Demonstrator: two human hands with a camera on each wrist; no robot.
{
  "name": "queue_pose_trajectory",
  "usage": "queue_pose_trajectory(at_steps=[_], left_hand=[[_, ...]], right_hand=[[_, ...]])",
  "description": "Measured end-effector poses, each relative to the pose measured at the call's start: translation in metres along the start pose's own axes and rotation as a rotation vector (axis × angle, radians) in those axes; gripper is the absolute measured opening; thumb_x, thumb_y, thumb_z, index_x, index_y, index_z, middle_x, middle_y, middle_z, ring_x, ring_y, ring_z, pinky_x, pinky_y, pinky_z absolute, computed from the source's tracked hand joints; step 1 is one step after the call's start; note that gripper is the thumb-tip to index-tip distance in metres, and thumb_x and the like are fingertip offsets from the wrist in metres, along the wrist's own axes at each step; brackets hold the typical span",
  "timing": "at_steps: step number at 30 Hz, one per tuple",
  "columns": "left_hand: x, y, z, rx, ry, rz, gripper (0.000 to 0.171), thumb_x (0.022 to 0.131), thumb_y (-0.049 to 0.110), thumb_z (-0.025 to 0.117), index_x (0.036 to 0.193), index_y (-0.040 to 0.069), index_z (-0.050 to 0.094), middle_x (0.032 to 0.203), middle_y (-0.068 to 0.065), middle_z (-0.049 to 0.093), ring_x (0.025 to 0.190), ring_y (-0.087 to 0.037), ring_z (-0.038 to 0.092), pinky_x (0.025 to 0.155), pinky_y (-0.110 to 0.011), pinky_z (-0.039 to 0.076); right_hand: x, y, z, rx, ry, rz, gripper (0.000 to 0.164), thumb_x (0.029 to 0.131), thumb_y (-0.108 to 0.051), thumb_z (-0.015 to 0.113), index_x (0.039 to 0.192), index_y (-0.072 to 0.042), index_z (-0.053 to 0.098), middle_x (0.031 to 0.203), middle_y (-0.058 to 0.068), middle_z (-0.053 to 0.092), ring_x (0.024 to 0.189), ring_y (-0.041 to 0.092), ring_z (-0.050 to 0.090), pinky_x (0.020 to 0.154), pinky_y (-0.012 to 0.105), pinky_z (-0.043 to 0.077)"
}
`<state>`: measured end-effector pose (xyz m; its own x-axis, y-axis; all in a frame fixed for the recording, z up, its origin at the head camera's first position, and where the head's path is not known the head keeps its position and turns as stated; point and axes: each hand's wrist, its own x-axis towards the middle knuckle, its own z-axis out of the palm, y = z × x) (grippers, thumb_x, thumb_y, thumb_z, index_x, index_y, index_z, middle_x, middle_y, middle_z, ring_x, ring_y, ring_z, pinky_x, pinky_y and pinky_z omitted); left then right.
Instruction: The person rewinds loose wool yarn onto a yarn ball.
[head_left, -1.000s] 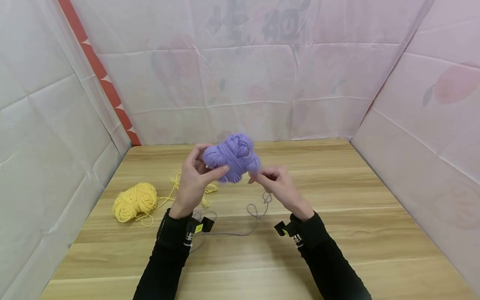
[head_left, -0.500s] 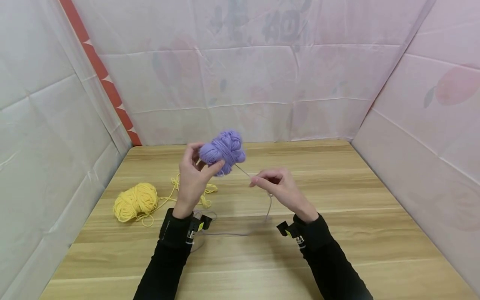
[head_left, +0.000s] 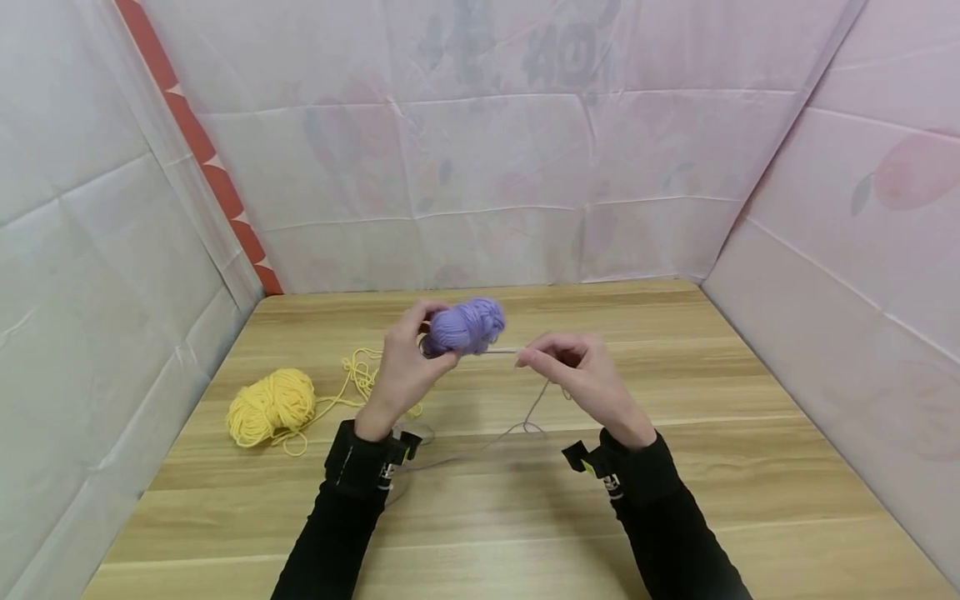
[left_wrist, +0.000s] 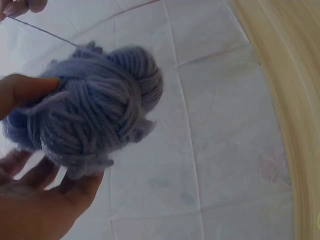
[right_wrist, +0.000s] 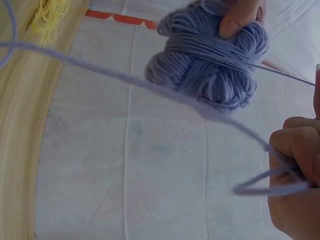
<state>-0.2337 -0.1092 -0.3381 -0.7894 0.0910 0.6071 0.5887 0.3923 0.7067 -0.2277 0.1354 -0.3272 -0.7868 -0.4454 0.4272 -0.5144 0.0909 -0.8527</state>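
Observation:
A ball of purple yarn is held up over the table by my left hand, thumb on its near side and fingers behind it. In the left wrist view the yarn ball looks lumpy, with strands wound round its middle. To its right, my right hand pinches the purple strand, which runs taut from the ball. Below that hand, loose yarn hangs down to the table. In the right wrist view a slack strand crosses in front of the ball and loops by the curled fingers.
A yellow yarn ball lies on the wooden table at the left. Its loose yellow strands trail toward my left hand. White printed sheets stand as walls at the back and both sides.
The purple ball has turned in my left hand and come down a little. My right hand has moved right, drawing the strand out taut from the ball.

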Motion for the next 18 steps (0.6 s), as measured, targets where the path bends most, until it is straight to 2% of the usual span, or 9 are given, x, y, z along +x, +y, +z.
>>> queue_pose_trajectory(at_steps=[5, 10, 15, 18], left_hand=[[-0.0018, 0.0013, 0.0016, 0.044, -0.153, 0.040, 0.055, 0.067, -0.009, 0.073, 0.117, 0.006, 0.059, 0.114, -0.015, 0.063, 0.103, -0.027, 0.058, 0.087, -0.040, 0.053], [-0.0028, 0.0015, 0.0020, 0.015, -0.306, 0.066, 0.057, 0.067, -0.010, 0.073, 0.120, 0.008, 0.059, 0.120, -0.011, 0.063, 0.111, -0.026, 0.057, 0.092, -0.040, 0.052], [-0.0027, 0.0028, 0.0017, -0.052, -0.390, 0.102, 0.058, 0.066, -0.012, 0.068, 0.120, 0.010, 0.060, 0.121, -0.007, 0.064, 0.110, -0.020, 0.059, 0.093, -0.034, 0.052], [-0.0020, 0.0046, 0.0002, -0.131, -0.432, 0.109, 0.059, 0.066, -0.014, 0.065, 0.119, 0.010, 0.060, 0.121, -0.006, 0.064, 0.111, -0.018, 0.059, 0.096, -0.033, 0.051]], right_hand=[[0.0002, 0.0006, -0.0021, 0.010, 0.043, -0.012, 0.012, 0.094, -0.010, 0.060, 0.095, -0.002, 0.070, 0.060, -0.010, 0.043, 0.047, 0.012, 0.028, 0.040, 0.030, 0.023], [0.0009, 0.0028, -0.0032, 0.021, 0.082, -0.038, 0.012, 0.094, -0.009, 0.061, 0.095, -0.001, 0.070, 0.060, -0.007, 0.040, 0.048, 0.012, 0.029, 0.041, 0.031, 0.025], [0.0021, 0.0043, -0.0024, 0.028, 0.100, -0.060, 0.011, 0.093, -0.008, 0.061, 0.095, -0.003, 0.070, 0.060, -0.006, 0.041, 0.048, 0.012, 0.029, 0.042, 0.030, 0.025], [0.0031, 0.0048, -0.0012, 0.021, 0.115, -0.064, 0.010, 0.093, -0.007, 0.062, 0.094, -0.003, 0.070, 0.060, -0.007, 0.043, 0.049, 0.012, 0.031, 0.044, 0.030, 0.025]])
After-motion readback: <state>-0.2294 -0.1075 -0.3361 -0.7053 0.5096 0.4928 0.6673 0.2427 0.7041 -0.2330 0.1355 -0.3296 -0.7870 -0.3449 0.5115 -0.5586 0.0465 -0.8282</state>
